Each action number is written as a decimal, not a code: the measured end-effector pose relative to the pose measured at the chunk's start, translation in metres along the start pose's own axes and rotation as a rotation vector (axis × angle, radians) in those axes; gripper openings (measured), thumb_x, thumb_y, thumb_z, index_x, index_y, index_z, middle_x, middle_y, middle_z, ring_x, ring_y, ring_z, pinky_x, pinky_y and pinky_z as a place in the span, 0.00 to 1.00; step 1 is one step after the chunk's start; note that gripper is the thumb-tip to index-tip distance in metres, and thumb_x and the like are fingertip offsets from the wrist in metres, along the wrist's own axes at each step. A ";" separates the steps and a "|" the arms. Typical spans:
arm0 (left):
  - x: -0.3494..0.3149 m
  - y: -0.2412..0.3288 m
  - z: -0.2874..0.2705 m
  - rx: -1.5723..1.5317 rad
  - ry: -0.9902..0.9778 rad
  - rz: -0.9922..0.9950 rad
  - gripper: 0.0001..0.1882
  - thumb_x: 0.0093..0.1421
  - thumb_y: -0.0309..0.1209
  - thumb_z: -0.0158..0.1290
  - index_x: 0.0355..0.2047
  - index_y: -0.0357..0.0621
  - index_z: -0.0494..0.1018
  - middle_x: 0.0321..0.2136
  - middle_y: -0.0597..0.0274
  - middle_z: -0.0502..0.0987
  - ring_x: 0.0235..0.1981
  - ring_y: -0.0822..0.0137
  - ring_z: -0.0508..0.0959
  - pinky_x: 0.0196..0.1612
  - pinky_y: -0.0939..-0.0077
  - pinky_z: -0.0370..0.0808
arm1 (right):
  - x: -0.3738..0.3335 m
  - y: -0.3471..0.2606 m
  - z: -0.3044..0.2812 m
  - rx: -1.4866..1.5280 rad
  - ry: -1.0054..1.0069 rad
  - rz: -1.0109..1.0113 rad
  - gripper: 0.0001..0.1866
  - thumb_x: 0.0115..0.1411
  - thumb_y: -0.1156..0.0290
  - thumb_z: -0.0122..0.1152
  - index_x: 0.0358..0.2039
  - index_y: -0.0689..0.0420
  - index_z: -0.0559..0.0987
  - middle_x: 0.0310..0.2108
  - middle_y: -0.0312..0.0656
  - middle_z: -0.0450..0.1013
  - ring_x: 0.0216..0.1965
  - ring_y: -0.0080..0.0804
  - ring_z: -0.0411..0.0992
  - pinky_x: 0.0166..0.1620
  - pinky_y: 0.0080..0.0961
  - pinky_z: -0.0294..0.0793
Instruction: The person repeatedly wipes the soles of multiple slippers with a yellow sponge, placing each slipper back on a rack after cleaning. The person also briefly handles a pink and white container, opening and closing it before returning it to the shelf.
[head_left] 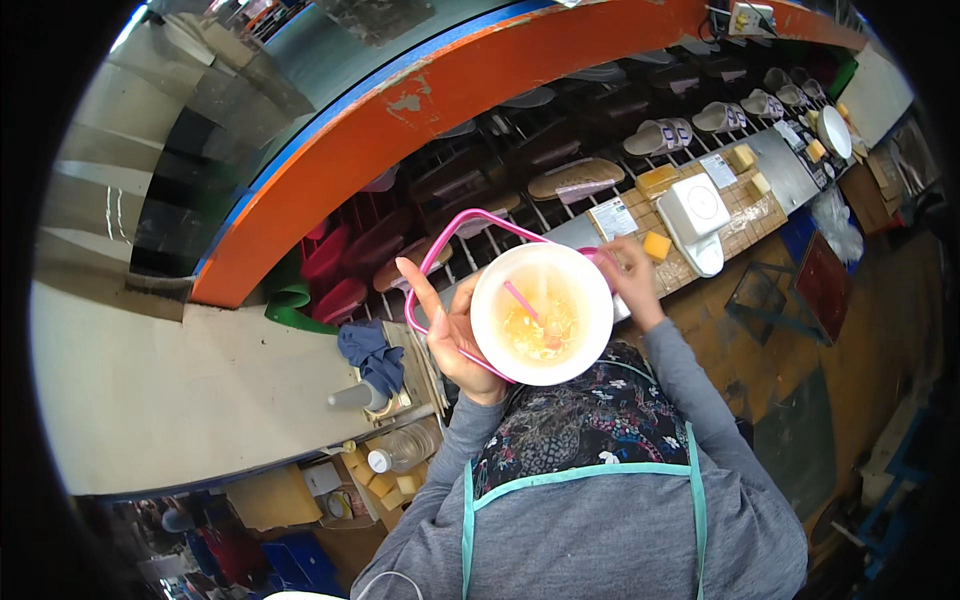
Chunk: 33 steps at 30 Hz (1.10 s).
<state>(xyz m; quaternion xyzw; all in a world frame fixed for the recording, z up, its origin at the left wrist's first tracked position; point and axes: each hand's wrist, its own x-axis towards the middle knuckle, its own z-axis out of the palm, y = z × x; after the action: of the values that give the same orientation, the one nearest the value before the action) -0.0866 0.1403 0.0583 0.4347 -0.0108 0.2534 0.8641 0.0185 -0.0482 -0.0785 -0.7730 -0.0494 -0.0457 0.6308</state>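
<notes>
At frame centre, the white tub (542, 313) is sitting between both hands: left hand (455, 335) gripping its pink handle (470, 228), right hand (630, 275) grasping the rim.

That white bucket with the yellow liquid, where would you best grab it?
By the pink handle, from above: the white bucket is open-topped and holds liquid, so it should stay level. The left hand already steadies its side.
</notes>
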 end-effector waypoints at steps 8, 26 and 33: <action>-0.015 -0.016 0.002 0.134 0.010 0.114 0.42 0.66 0.47 0.37 0.71 0.56 0.25 0.47 0.43 0.76 0.52 0.53 0.75 0.59 0.60 0.68 | -0.024 -0.184 -0.028 -0.569 0.007 -0.558 0.17 0.45 0.62 0.74 0.29 0.57 0.77 0.60 0.57 0.61 0.66 0.58 0.52 0.61 0.56 0.58; -0.019 -0.036 0.010 0.099 0.044 0.233 0.43 0.65 0.44 0.36 0.70 0.53 0.23 0.47 0.40 0.76 0.50 0.52 0.76 0.59 0.58 0.67 | -0.020 -0.182 -0.012 -0.796 -0.214 -0.493 0.07 0.43 0.62 0.71 0.22 0.48 0.87 0.69 0.31 0.57 0.72 0.58 0.34 0.59 0.82 0.30; -0.015 -0.031 0.014 0.105 -0.024 0.272 0.47 0.63 0.46 0.41 0.70 0.54 0.21 0.49 0.38 0.73 0.53 0.51 0.74 0.60 0.58 0.66 | -0.015 -0.199 -0.017 -0.655 -0.274 -0.554 0.08 0.45 0.60 0.71 0.25 0.47 0.87 0.69 0.34 0.55 0.71 0.64 0.30 0.56 0.86 0.28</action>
<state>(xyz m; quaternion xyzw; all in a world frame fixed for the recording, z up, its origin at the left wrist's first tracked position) -0.0832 0.1080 0.0404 0.4769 -0.0668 0.3632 0.7976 -0.0228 -0.0256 0.1161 -0.8885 -0.3205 -0.1235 0.3043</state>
